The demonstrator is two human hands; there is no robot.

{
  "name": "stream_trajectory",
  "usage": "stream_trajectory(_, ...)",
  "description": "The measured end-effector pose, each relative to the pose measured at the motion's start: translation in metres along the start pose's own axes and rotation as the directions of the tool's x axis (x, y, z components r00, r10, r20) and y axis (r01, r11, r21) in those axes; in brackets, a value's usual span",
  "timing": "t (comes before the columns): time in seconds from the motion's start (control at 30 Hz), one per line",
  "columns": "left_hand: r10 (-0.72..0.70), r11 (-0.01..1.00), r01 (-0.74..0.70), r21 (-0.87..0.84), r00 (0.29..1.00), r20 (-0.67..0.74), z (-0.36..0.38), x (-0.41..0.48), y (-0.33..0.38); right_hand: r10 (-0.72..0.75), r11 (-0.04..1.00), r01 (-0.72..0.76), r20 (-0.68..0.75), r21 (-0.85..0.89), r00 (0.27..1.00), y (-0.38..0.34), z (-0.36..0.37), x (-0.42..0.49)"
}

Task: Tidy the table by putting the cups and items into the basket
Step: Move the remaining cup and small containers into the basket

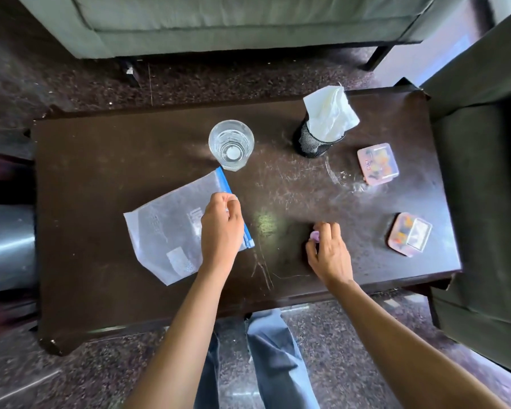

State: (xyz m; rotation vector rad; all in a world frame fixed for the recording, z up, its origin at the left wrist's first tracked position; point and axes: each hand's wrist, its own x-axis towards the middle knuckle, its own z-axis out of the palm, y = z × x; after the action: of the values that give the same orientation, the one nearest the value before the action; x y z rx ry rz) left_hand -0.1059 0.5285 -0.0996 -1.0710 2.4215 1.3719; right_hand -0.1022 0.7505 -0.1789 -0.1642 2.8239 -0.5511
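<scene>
A clear zip bag (165, 228) with a blue seal strip lies flat on the dark table (101, 172), left of centre. My left hand (222, 228) rests over its blue edge, fingers curled on the seal. My right hand (329, 252) is near the table's front, fingers closed on a small purple item (315, 236). A clear glass (231, 144) stands upright beyond the bag. Two small pink boxes with coloured contents lie at the right, one farther (378, 163) and one nearer (409, 234). A black mesh cup (313, 143) holds white tissue. No basket is in view.
A grey-green sofa (219, 22) runs along the far side. A dark armchair (484, 172) stands close against the table's right end. A shiny metal bin (8, 246) sits on the floor at the left. My legs in jeans (266, 358) are by the table's front edge.
</scene>
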Motion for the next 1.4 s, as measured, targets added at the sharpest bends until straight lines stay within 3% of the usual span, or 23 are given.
stream_trajectory(0.1, -0.008, 1.000, 0.008, -0.009, 1.000, -0.011, -0.004, 0.000, 0.000, -0.014, 0.997, 0.016, -0.020, 0.082, 1.000, -0.007, 0.000, 0.002)
stream_trajectory(0.27, -0.040, 0.998, 0.038, -0.044, 0.997, -0.068, -0.028, 0.008, -0.009, -0.148, 0.969, 0.173, -0.145, 0.177, 0.978, -0.049, -0.015, 0.019)
stream_trajectory(0.43, -0.079, 0.991, 0.058, -0.120, 0.980, -0.180, -0.078, 0.023, -0.028, -0.357, 0.885, 0.431, -0.335, 0.177, 0.872, -0.127, -0.045, 0.041)
stream_trajectory(0.57, -0.121, 0.977, 0.063, -0.202, 0.950, -0.288, -0.129, 0.037, -0.051, -0.405, 0.834, 0.501, -0.361, 0.230, 0.840, -0.203, -0.053, 0.050)
stream_trajectory(0.83, -0.240, 0.938, 0.094, -0.332, 0.869, -0.432, -0.239, 0.045, -0.102, -0.552, 0.703, 0.604, -0.247, 0.375, 0.796, -0.364, -0.022, 0.064)
stream_trajectory(1.03, -0.302, 0.913, 0.086, -0.398, 0.799, -0.520, -0.303, 0.043, -0.145, -0.714, 0.569, 0.699, -0.161, 0.434, 0.681, -0.492, 0.008, 0.057)
stream_trajectory(1.23, -0.389, 0.862, 0.104, -0.497, 0.764, -0.515, -0.336, 0.041, -0.187, -0.852, 0.517, 0.776, 0.135, 0.361, 0.505, -0.605, 0.051, 0.044)
stream_trajectory(1.4, -0.429, 0.839, 0.126, -0.530, 0.754, -0.498, -0.347, 0.041, -0.211, -0.809, 0.564, 0.787, 0.361, 0.249, 0.465, -0.668, 0.092, 0.027)
